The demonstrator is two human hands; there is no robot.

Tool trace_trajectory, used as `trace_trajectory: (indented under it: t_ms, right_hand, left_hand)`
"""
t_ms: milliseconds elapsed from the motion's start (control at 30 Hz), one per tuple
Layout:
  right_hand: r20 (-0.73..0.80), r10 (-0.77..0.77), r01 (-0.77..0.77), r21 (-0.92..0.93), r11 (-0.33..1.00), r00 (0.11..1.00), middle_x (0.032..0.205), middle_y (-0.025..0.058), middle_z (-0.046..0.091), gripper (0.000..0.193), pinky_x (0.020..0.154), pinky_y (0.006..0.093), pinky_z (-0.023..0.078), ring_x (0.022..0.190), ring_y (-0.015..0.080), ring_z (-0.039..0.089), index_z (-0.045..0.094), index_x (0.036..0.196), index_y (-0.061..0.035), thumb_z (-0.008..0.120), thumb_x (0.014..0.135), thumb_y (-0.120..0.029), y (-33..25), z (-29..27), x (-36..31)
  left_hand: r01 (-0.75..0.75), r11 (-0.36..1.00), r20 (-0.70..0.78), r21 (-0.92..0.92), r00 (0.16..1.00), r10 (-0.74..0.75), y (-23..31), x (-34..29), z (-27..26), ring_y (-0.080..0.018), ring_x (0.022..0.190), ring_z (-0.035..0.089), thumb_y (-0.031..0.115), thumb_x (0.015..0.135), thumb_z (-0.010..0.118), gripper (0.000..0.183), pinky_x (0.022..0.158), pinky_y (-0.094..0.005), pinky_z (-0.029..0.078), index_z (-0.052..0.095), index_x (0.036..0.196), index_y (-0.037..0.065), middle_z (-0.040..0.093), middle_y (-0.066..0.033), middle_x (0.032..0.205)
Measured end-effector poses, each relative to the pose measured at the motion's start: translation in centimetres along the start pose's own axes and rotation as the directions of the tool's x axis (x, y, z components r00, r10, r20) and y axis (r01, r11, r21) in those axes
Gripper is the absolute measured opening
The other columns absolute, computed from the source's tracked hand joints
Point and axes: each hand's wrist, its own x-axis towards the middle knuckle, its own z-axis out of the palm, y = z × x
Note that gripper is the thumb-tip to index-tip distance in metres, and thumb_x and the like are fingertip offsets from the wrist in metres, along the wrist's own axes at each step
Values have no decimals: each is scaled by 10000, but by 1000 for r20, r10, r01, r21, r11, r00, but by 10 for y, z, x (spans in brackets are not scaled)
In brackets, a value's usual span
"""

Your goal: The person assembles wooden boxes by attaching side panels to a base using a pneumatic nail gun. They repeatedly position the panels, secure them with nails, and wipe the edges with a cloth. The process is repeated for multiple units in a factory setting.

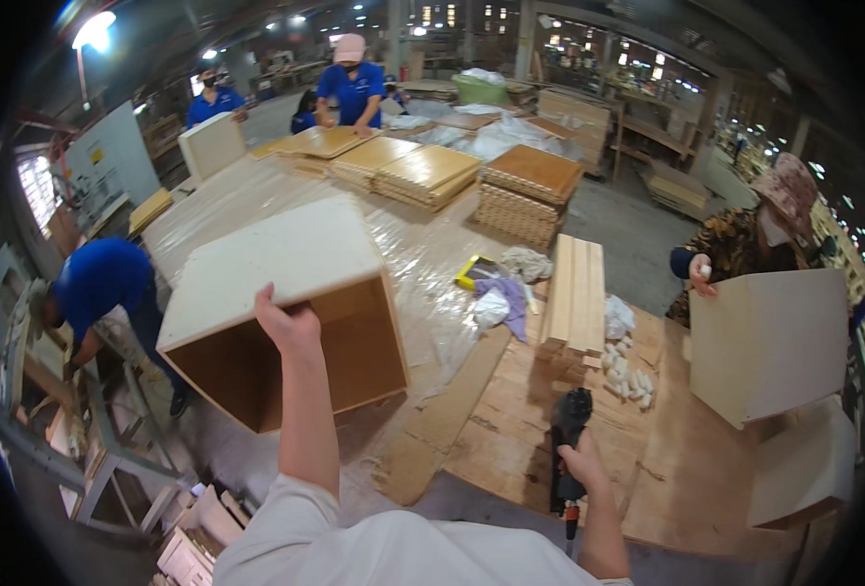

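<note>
My left hand (291, 324) grips the upper front edge of an open wooden box (286, 249), thumb on top and fingers curled under the rim. Its outside is off-white and its inside brown, and the opening faces me. The box sits tilted at the near left edge of the plastic-covered table. In my right hand (583, 461) is a black handheld power tool (571, 415) with an orange fitting at its lower end. It is over the near edge of the wooden bench, close to a stack of light wooden strips (574, 293). The exact kind of tool is unclear.
White rolls (628, 381), a purple cloth (506, 301) and a yellow-edged box (476, 272) lie on the bench. Stacked panels (530, 186) stand farther back. At right, a person (779, 210) handles a pale box (769, 337); another person (110, 283) bends at left.
</note>
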Motion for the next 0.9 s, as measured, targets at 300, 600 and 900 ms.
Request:
trace_trajectory:
  t_ms: [300, 600, 900]
  right_hand:
    - [-55, -16, 10, -112, 994, 998, 761, 120, 561, 360, 475, 341, 498, 524, 200, 599, 382, 1058, 12, 600, 784, -72, 2, -5, 5]
    - [-31, -4, 4, 6, 1000, 1000, 788, 118, 553, 409, 440, 332, 486, 486, 204, 574, 403, 1111, -1, 594, 756, -71, -10, 2, 0]
    - [53, -43, 47, -61, 997, 998, 809, 119, 571, 408, 467, 339, 503, 499, 203, 581, 426, 1047, 7, 682, 740, -74, -32, 19, 5]
  left_hand:
    - [41, 991, 35, -129, 999, -37, -109, -66, 30, -219, 1101, 519, 231, 924, 491, 356, 999, -336, 389, 502, 1178, -18, 566, -108, 1190]
    - [-102, 832, 796, 545, -248, -552, 117, -116, -1, -299, 1178, 565, 258, 924, 581, 448, 990, -420, 435, 565, 1218, -80, 587, -218, 1247]
    - [-407, 601, 218, 688, 905, 365, 247, 164, -110, -141, 813, 587, 377, 986, 421, 354, 722, -283, 469, 585, 1120, 92, 647, -32, 971]
